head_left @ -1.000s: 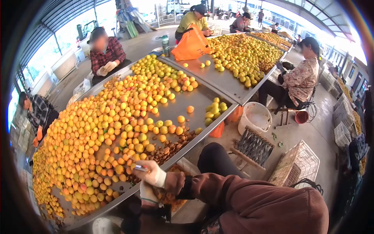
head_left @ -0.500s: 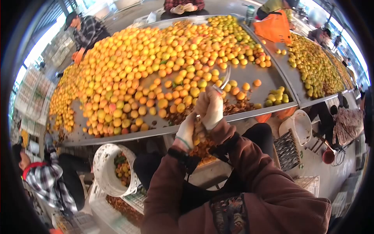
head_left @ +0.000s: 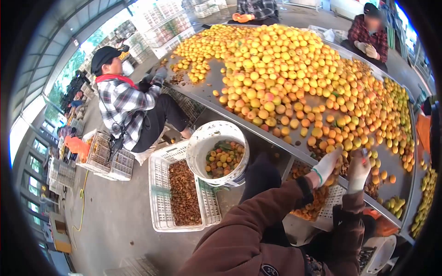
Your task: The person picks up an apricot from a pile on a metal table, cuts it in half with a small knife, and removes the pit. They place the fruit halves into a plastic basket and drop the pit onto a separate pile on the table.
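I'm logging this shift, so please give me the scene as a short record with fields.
left hand: gloved left hand over the table edge; whether it holds anything is unclear
right hand: gloved right hand holding a small tool, blurred
table: metal table bearing heaped yellow-orange fruit
bucket: white bucket, fruit and leaves inside
crate: white crate holding brown pieces
nearest co-worker: seated co-worker in checked shirt
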`<act>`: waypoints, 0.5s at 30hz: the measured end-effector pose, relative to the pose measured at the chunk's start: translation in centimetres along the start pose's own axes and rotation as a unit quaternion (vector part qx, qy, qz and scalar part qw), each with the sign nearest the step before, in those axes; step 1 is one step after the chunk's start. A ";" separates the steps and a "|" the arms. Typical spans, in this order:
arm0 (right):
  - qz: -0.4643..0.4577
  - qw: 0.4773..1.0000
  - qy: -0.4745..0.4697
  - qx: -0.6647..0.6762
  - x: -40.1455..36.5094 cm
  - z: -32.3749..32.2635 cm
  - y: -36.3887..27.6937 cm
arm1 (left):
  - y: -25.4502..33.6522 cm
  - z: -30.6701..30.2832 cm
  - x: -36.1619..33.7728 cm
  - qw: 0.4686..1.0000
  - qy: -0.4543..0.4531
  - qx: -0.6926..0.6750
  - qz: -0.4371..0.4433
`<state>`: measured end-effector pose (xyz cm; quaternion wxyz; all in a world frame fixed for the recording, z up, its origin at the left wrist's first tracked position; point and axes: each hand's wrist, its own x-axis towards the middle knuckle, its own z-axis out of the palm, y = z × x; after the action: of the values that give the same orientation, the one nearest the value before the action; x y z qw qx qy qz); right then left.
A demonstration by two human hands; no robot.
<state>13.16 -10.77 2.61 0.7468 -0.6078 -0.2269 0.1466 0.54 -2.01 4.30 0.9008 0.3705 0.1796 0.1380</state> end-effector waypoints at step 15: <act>-0.116 0.954 -0.058 -0.272 -8.0 0.9 0.8 | -4.4 -1.1 0.5 0.993 -0.012 0.021 0.116</act>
<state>5.96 -13.79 0.73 0.5504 -0.7480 -0.3699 0.0270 1.02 -4.14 0.34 0.8728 0.4094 0.1269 0.2334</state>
